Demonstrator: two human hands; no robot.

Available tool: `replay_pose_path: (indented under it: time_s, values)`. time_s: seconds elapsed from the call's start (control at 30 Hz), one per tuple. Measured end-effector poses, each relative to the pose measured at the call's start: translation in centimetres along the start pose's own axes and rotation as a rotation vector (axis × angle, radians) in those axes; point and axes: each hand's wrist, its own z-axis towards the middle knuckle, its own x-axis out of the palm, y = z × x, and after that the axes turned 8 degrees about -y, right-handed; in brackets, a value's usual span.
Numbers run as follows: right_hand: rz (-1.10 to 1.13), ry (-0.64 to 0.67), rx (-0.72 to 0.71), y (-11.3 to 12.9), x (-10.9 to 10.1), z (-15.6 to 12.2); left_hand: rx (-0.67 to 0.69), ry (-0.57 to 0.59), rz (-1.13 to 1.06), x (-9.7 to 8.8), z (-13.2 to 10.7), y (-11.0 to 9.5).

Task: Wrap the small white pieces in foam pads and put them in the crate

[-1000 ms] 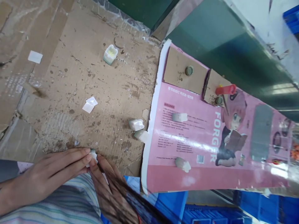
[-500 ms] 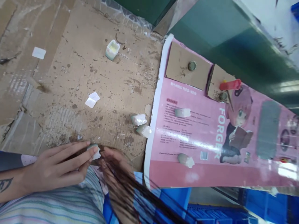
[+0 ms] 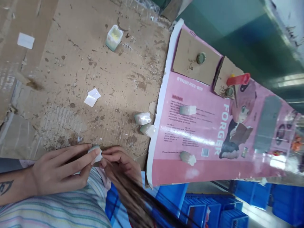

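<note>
Green and white, the piece (image 3: 99, 157) is pinched in the left hand (image 3: 63, 167), right at the cardboard's (image 3: 71, 69) near edge. And in comes the right hand (image 3: 124, 163)! Half a second ago it was a loose blur off to the side; now its thumb and fingers have bunched up at the piece's right end. Gripping it, or just beside it? Can't tell. Either way, that puts both hands at one piece, working together.
</note>
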Motion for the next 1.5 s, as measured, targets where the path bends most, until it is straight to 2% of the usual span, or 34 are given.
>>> replay_pose_path:
  time_s: [0.1, 0.17, 0.33, 0.5, 0.6, 0.77, 0.87, 0.97, 1.03, 1.2, 1.43, 1.5]
  values:
    - [-0.012, 0.001, 0.027, 0.0, 0.0, 0.1, 0.163, -0.008, 0.07, 0.0, 0.2, 0.3]
    - [-0.029, -0.004, 0.048, -0.2, 0.1, 0.0, 0.204, -0.009, 0.074, -0.1, 0.0, 0.6]
    - [-0.131, 0.01, 0.043, -0.4, 0.2, 0.0, 0.196, 0.006, 0.067, -0.1, -0.4, 0.6]
    - [-0.17, -0.015, -0.052, 0.8, 0.7, 0.7, 0.098, 0.031, 0.029, -0.3, -0.6, 0.3]
    - [-0.143, -0.033, -0.102, 1.0, 0.6, 0.9, 0.108, 0.06, 0.034, -0.4, -0.7, 0.2]
    - [-0.098, 0.073, 0.012, 0.5, -0.1, 0.9, 0.183, 0.088, 0.075, -0.8, -0.4, 0.5]
    - [-0.022, 0.071, -0.001, 0.9, -0.1, 1.1, 0.233, 0.115, 0.114, -0.8, -0.5, 0.6]
    - [-0.015, 0.065, -0.015, 1.1, -0.1, 1.2, 0.161, 0.121, 0.107, -0.7, -0.8, 0.4]
    - [-0.033, 0.072, 0.025, 0.9, -0.1, 1.0, 0.108, 0.121, 0.086, -0.6, -0.8, 0.3]
    - [-0.027, 0.09, 0.106, 0.6, -0.4, 0.8, 0.2, 0.074, 0.079, -0.8, -0.2, 0.6]
    - [0.084, 0.035, 0.192, 0.3, -0.3, 0.4, 0.161, 0.035, 0.063, -0.4, -0.1, 0.3]
    - [0.064, 0.026, 0.175, 0.3, -0.2, 0.4, 0.162, 0.037, 0.072, -0.5, 0.0, 0.1]
